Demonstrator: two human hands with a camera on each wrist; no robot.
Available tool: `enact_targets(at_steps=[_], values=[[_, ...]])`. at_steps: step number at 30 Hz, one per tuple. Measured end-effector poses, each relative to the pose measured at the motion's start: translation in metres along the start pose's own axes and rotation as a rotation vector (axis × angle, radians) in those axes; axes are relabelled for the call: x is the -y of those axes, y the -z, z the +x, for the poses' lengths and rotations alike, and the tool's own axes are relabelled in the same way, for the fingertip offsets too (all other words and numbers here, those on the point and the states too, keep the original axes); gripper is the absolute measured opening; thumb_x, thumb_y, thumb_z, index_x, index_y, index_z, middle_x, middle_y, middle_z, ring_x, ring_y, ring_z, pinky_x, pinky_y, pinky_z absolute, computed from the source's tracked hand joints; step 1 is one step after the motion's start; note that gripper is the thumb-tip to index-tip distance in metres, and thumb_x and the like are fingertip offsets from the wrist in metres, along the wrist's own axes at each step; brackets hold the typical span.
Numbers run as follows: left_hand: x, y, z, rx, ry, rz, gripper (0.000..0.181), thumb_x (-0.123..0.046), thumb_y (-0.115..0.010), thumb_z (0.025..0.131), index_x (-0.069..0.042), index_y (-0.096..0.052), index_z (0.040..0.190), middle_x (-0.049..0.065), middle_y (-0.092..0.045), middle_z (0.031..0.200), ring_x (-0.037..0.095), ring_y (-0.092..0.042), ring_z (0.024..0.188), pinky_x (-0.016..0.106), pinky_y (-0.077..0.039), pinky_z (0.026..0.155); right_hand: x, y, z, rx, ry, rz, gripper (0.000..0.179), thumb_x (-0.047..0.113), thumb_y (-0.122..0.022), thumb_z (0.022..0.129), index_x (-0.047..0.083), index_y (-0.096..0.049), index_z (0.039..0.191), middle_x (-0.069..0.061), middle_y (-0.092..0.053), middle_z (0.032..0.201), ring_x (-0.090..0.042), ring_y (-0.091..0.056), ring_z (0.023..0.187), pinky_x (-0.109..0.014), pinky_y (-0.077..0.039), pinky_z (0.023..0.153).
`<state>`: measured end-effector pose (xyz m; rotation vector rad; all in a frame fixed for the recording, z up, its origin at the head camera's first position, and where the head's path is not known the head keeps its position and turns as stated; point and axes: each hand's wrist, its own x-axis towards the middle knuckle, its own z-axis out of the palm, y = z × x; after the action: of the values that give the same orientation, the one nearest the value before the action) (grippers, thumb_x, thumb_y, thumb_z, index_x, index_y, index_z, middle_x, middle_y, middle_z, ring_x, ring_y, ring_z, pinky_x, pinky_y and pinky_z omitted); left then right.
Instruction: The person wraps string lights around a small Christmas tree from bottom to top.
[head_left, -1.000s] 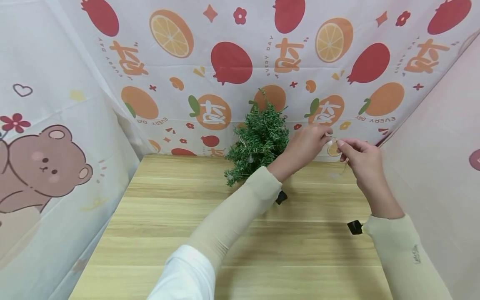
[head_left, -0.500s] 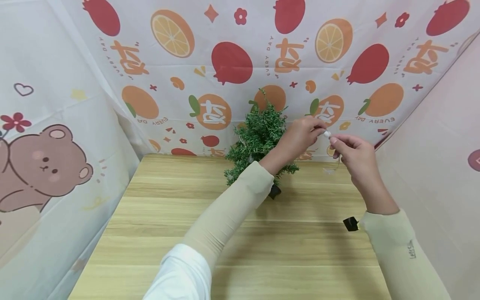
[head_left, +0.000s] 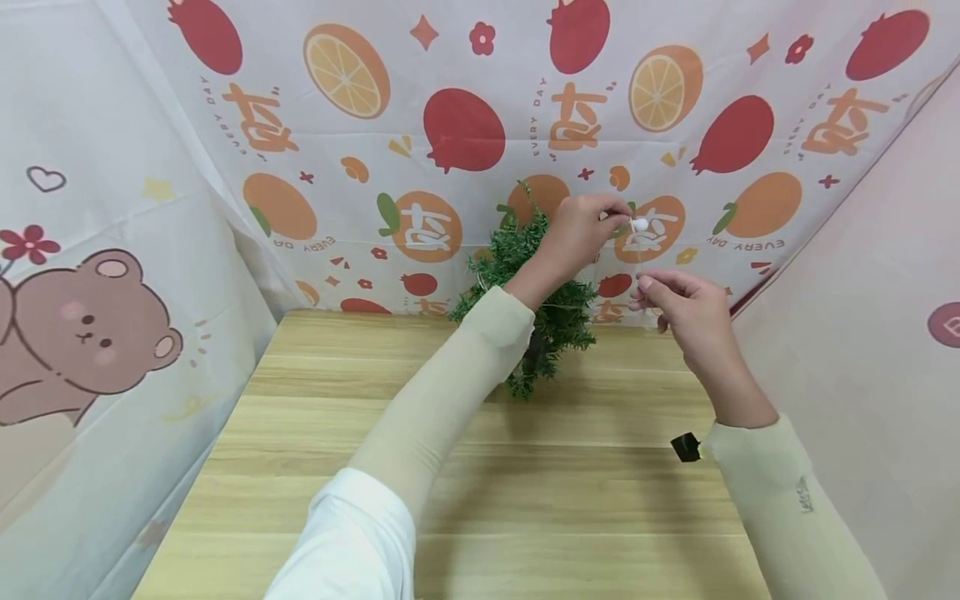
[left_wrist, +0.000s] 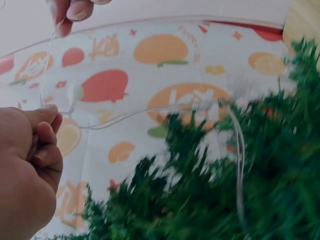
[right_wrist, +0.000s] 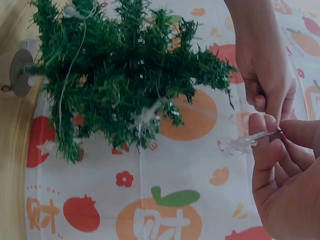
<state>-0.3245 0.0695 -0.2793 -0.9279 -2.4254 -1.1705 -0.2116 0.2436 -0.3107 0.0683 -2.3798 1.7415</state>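
A small green artificial tree [head_left: 517, 250] stands at the back of the table, partly hidden by the left forearm. A thin clear light-string wire [left_wrist: 142, 111] runs from its branches to my left hand [head_left: 579, 236]. There my thumb and index finger pinch the wire right beside a small white round piece [head_left: 640, 224]. Lower and to the right, my right hand [head_left: 692, 312] pinches the same string. In the right wrist view, a clear snowflake-shaped light [right_wrist: 239, 145] sticks out from those fingertips. Another clear ornament light [right_wrist: 143, 125] hangs against the tree.
The wooden table [head_left: 300, 433] ends at a fruit-print cloth [head_left: 465, 200] close behind the tree. A bear-print cloth [head_left: 97, 333] closes off the left, a pale pink wall [head_left: 862, 333] the right. A small black block [head_left: 685, 447] sits at the right cuff.
My left hand has risen and moved left with the white piece, away from my right hand. The right hand has shifted left a little, and wire now stretches between them.
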Motion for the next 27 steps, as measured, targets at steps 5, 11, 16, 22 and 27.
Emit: enact_targets(at_steps=[5,11,16,22,27], values=[[0.006,0.012,0.009,-0.014,0.024,-0.020,0.018,-0.022,-0.062,0.102,-0.015,-0.074,0.113,-0.002,-0.072,0.115,0.006,-0.064,0.095,0.019,-0.048,0.081,0.004,-0.012,0.006,-0.002,0.012,0.033,0.028,0.032,-0.072,0.095,0.010,-0.075,0.113,0.007,-0.078,0.088,-0.008,-0.073,0.083,-0.025,-0.046,0.052],[0.011,0.031,0.018,-0.004,0.085,-0.019,0.019,-0.023,-0.062,0.102,-0.017,-0.074,0.114,-0.005,-0.072,0.116,0.007,-0.063,0.095,0.022,-0.048,0.079,0.010,-0.028,0.015,-0.001,0.025,0.047,0.026,0.029,-0.072,0.095,0.010,-0.075,0.114,0.005,-0.078,0.090,-0.009,-0.071,0.084,-0.025,-0.048,0.052],[0.009,0.049,0.032,0.039,0.116,-0.018,0.018,-0.021,-0.061,0.102,-0.017,-0.074,0.113,-0.004,-0.071,0.115,0.008,-0.062,0.097,0.023,-0.049,0.082,0.015,-0.038,0.023,0.036,0.040,0.097,0.028,0.029,-0.072,0.096,0.010,-0.074,0.117,0.005,-0.077,0.093,-0.010,-0.072,0.083,-0.025,-0.048,0.052],[0.006,0.076,0.049,0.107,0.171,0.087,0.020,-0.023,-0.063,0.101,-0.020,-0.075,0.117,-0.006,-0.071,0.117,0.006,-0.062,0.101,0.023,-0.049,0.086,0.027,-0.053,0.033,0.056,0.055,0.172,0.027,0.029,-0.072,0.095,0.009,-0.074,0.113,-0.002,-0.076,0.094,-0.013,-0.070,0.081,-0.025,-0.049,0.052],[0.016,0.099,0.054,0.169,0.233,0.081,0.023,-0.027,-0.062,0.102,-0.022,-0.075,0.120,-0.009,-0.069,0.125,0.007,-0.061,0.111,0.026,-0.049,0.093,0.037,-0.065,0.041,0.056,0.063,0.183,0.025,0.029,-0.072,0.096,0.009,-0.075,0.110,-0.005,-0.076,0.095,-0.015,-0.071,0.084,-0.024,-0.044,0.048]])
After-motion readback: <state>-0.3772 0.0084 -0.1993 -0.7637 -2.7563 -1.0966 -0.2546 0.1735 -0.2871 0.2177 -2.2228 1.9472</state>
